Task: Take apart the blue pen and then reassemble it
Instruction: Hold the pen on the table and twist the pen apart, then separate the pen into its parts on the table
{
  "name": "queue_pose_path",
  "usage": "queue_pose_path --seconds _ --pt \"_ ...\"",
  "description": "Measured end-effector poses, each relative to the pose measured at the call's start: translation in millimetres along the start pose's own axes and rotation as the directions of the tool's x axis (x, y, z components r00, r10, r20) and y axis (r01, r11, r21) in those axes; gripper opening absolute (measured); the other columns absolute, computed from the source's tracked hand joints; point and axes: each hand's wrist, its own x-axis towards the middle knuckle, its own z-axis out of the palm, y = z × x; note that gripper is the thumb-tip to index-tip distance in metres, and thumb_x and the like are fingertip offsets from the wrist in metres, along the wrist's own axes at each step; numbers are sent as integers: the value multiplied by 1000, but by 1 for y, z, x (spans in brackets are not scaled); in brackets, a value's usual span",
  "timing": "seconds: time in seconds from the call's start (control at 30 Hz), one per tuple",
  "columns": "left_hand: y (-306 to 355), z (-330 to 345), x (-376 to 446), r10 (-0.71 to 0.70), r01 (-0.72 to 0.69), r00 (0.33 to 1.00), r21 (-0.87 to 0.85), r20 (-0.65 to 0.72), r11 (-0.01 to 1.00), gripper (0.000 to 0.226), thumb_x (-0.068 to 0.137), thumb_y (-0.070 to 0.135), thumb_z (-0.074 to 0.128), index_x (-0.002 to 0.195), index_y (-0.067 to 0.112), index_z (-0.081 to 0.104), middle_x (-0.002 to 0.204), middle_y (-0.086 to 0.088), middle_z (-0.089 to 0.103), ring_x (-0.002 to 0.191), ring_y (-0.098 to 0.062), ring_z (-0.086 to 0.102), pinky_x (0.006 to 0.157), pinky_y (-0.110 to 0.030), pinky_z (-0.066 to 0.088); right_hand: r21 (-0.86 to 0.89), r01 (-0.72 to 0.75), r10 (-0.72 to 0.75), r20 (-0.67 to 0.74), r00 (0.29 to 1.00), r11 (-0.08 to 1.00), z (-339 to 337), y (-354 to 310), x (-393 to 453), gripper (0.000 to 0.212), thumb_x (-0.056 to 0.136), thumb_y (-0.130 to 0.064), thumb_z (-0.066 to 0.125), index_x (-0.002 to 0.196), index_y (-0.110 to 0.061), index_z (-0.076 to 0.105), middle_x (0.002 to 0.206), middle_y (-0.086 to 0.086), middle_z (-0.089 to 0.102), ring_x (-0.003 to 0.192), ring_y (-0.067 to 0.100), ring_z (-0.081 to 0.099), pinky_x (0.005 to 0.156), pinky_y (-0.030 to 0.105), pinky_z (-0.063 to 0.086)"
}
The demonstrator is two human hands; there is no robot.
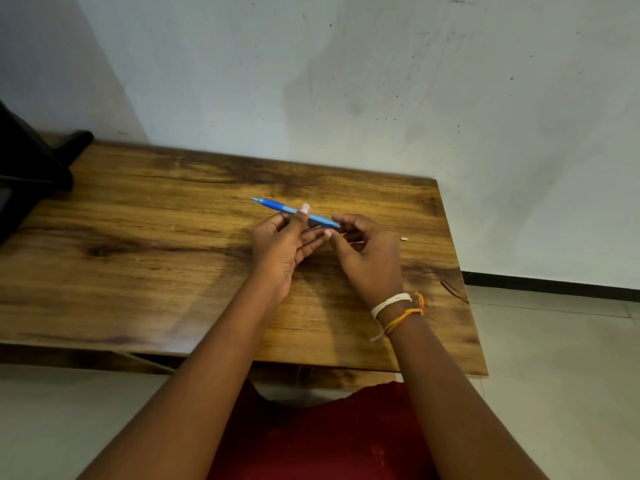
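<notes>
Item count: one blue pen [294, 212], one small white piece [403, 239] lying alone on the table [138, 237] to the right of the hands, two hands, two thread bands on the right wrist (one white wristband [389, 303], one orange wristband [405, 315]), and one dark object [31, 168] at the left edge of the table.

Blue pen: held above the middle of the table, near level, tip pointing left and away from the person. The tip end and blue grip section project clear of the hands; the rear end sits at the right-hand fingers.

Left hand [280, 247]: palm turned up and toward the right, thumb raised across the near side of the barrel at mid-length, fingers behind it. It grips the pen; the remaining fingers are loosely extended toward the right hand.

Right hand [367, 258]: back toward the camera, fingers curled narrow around the rear end of the pen. Fingertip contact is hidden; whether it holds a separate part cannot be told
</notes>
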Motion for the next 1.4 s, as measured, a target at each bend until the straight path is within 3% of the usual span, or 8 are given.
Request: queue_pose_path --seconds 0.2,0.4,0.57,0.73,0.93,1.03,1.23,1.4 --pt "-1 1 2 16 -17 1000 90 14 996 17 90 22 64 97 7 66 91 -14 75 79 -21 75 61 -24 60 26 -1 1 -26 1000 1000 -4 3 3 22 81 -11 72 103 -8 73 98 2 74 88 6 68 79 14 52" --pt "-5 3 9 188 -146 976 316 -108 938 8 91 13 61 93 6 66 78 -9 71 49 -12 64 44 -24 53 -21 -99 92 -219 971 995 -10 12 6 19 80 -17 74 97 -10 75 85 -5 72 73 -1 63 71 10 50" --pt "-9 -5 9 433 -217 896 756 -97 618 7 85 12 65 81 16 70 77 2 68 63 -5 59 57 -19 48 -198 -195 136 -278 951 961 -16 18 5 22 83 -25 71 100 -13 75 90 3 76 78 11 65 71 23 48" --pt "-13 -5 6 400 -197 916 857 -11 475 11 79 28 74 81 18 69 76 3 67 69 -10 62 60 -24 48 -362 -281 195 -258 946 889 -17 19 4 25 85 -32 67 105 -18 73 91 6 75 85 23 67 74 36 56" --pt "-19 -3 4 415 -229 900 956 135 186 20 76 33 77 83 16 70 88 -3 65 79 -19 62 65 -35 53 -392 -365 305 -208 929 844 -20 18 5 27 84 -35 67 107 -21 71 93 5 73 88 23 66 77 38 56" --pt "-19 -5 5 427 -246 895 943 131 225 12 77 27 75 81 16 73 83 -3 70 75 -19 65 64 -33 53 -353 -385 344 -175 923 853 -22 19 6 25 83 -34 68 104 -21 71 92 6 73 88 24 67 78 39 56" --pt "-13 -6 6 325 -259 942 806 88 532 18 72 25 80 63 29 65 59 13 65 51 7 61 46 -8 44 -259 -280 238 -181 954 924 -16 15 5 28 86 -26 64 110 -13 68 68 -5 63 74 20 64 73 33 52" --pt "-4 -8 8 206 -237 970 698 130 676 10 74 14 79 73 20 70 67 -1 70 58 -8 64 54 -20 53 188 -319 332 -45 942 929 -3 6 5 15 90 -17 61 103 -11 65 88 9 69 77 23 68 66 34 58"
